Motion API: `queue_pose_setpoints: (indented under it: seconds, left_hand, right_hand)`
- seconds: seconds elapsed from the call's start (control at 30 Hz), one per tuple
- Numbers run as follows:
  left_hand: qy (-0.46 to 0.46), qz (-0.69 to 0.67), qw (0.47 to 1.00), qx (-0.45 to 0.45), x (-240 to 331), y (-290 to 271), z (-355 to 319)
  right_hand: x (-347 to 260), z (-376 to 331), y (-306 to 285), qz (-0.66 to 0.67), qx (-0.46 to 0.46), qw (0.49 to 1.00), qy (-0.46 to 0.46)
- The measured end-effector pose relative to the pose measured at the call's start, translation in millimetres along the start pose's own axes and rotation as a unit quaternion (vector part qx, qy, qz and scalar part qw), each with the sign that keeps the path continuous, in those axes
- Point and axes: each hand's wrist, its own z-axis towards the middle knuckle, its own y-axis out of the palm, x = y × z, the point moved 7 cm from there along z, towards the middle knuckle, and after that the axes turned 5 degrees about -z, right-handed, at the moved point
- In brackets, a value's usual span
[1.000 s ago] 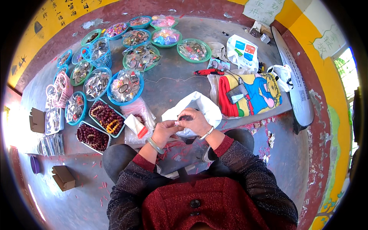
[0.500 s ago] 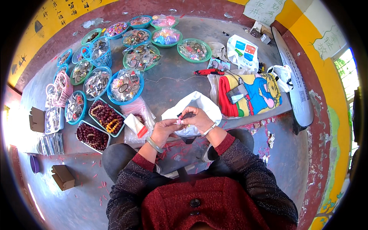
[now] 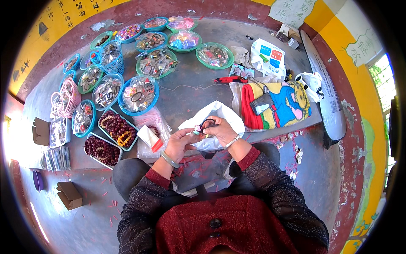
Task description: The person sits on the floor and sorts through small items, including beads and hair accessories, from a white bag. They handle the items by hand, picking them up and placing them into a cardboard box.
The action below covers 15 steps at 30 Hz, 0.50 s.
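Note:
My left hand [image 3: 179, 143] pinches a small pink and pale charm between thumb and fingertips. The charm appears to belong to a dark hair tie [image 3: 204, 122], whose loop arches up between the hands. My right hand [image 3: 221, 132] grips that loop with bent fingers. Something small and yellowish shows under the right fingers, too small to name. Both hands are over the near part of an opened white plastic bag [image 3: 228, 113] at the platform's front edge. The bag's contents are mostly hidden by my hands.
Round basins [image 3: 139, 96] of bagged hair ties spread across the left and back. Trays of dark bead strings [image 3: 100, 151] and clear plastic sleeves [image 3: 150, 118] lie at left. A colourful folded blanket [image 3: 287, 106] with a phone [image 3: 261, 103] lies at right. A cardboard box [image 3: 69, 195] sits on the floor.
The dark loop now stands out between my hands, where mostly the pink charm showed before. My right hand has shifted slightly right and its fingers have changed their grip.

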Motion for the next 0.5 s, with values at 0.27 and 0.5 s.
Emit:
queue_pose_setpoints:
  seconds: [0.27,0.5]
  left_hand:
    - [0.007,0.009,1.0,0.004,-5.4,-4.3,3.7]
    - [-0.006,0.101,0.995,-0.018,0.4,6.9,-2.6]
  right_hand:
    - [3.8,2.2,-1.3,-0.045,0.003,0.999,0.002]
    - [-6.9,-1.6,8.6,-0.178,-0.039,0.983,-0.031]
